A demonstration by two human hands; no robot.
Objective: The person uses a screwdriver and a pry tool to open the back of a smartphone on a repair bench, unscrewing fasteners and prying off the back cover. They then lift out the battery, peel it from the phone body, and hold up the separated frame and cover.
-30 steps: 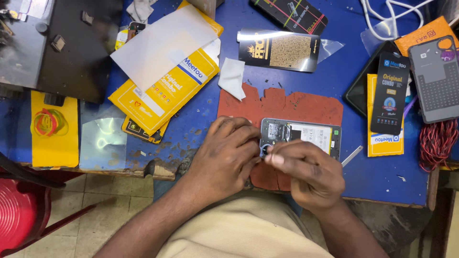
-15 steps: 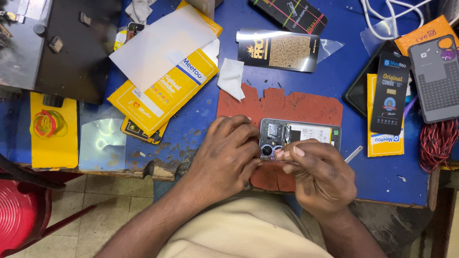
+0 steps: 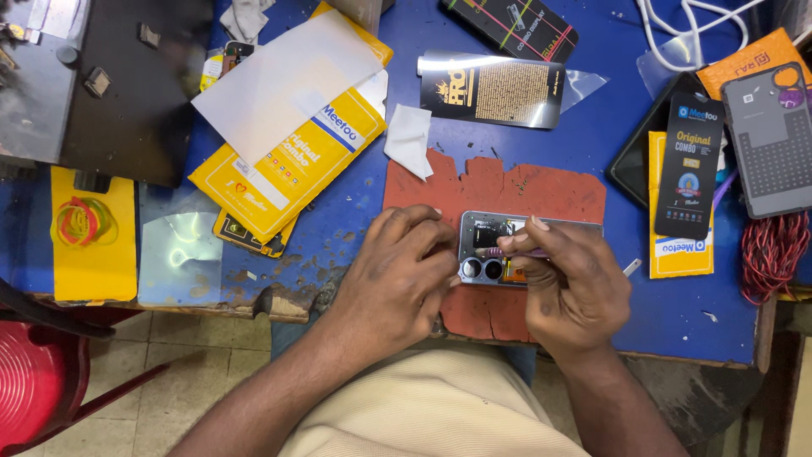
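An opened phone (image 3: pixel 499 245) with its back removed lies on a worn red mat (image 3: pixel 507 190) at the front of the blue table. My left hand (image 3: pixel 397 283) rests on the phone's left end, beside the two round camera lenses, and steadies it. My right hand (image 3: pixel 575 288) covers the phone's right half and pinches a thin purple-handled tool (image 3: pixel 514 252) that lies across the phone's exposed inside. The tool's tip is near the cameras.
Yellow packets (image 3: pixel 292 161) and a white sheet lie at the back left, a black packet (image 3: pixel 495 89) behind the mat, a white cloth (image 3: pixel 410 140) beside it. Phone cases, boxes and red wire (image 3: pixel 770 254) crowd the right. A red stool (image 3: pixel 34 381) stands at lower left.
My right hand has shifted up and over the phone's right part, bringing the thin tool onto its inside. My left hand has kept its place on the phone's left end.
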